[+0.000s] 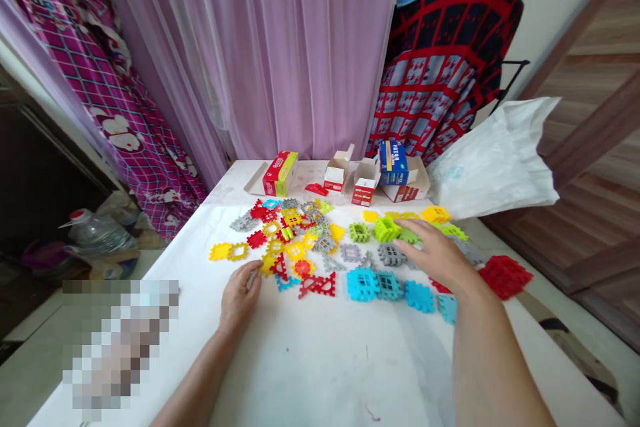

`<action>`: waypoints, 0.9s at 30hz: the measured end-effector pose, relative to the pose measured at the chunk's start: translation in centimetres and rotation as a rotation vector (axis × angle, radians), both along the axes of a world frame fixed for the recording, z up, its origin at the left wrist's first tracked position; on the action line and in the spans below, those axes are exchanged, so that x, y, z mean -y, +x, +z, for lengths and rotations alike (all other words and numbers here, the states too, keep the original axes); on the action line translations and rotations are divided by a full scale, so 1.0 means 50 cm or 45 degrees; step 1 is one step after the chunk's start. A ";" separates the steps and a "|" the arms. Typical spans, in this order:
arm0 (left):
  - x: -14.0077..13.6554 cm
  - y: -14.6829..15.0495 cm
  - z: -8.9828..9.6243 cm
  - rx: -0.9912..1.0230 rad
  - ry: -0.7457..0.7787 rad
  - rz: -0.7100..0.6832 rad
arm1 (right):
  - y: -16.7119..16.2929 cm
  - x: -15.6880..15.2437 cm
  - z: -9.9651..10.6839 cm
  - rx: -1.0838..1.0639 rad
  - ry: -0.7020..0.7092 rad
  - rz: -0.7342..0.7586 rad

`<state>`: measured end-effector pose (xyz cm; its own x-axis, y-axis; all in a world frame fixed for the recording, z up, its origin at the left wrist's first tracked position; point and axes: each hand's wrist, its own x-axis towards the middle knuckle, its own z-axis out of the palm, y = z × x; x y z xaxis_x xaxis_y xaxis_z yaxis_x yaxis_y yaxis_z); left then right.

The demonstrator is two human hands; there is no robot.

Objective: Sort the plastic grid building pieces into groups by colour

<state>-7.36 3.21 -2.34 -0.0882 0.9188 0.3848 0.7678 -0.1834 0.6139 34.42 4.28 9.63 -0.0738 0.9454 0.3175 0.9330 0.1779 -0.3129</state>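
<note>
At the far side are open white-and-red boxes (363, 195) and, right, a white bag (500, 160), their contents hard to see. The bright green, toothed stack (385, 230) is right of centre, at the parted thumb and finger of the right hand (431, 250); the left hand (241, 297), loosely bent, is at a yellow piece (268, 265), but I cannot tell if either pinches.

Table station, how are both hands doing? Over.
Left hand at near edge of mixed heap. Right hand at bright green stack, grip unclear. Right forearm partly covering light-blue piece.

Pixelated patch (123, 343), blue piece (446, 308) part-hidden by forearm (495, 353)
</note>
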 end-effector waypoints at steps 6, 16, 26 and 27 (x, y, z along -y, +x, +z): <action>0.001 0.011 0.005 -0.137 -0.013 -0.084 | -0.093 0.045 0.047 -0.301 -0.065 0.212; 0.007 0.035 0.012 -0.486 -0.105 -0.107 | -0.095 0.064 0.038 -0.301 -0.120 0.236; 0.017 0.040 0.016 -0.551 -0.050 -0.215 | -0.107 0.069 0.045 -0.225 -0.117 0.298; 0.015 0.035 0.014 -0.526 -0.054 -0.175 | -0.109 0.069 0.044 -0.212 -0.118 0.302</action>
<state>-5.60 2.44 -1.66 0.1892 0.9271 0.3235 0.9209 -0.2819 0.2692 28.99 0.85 11.82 -0.2501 0.9335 0.2572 0.8032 0.3483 -0.4832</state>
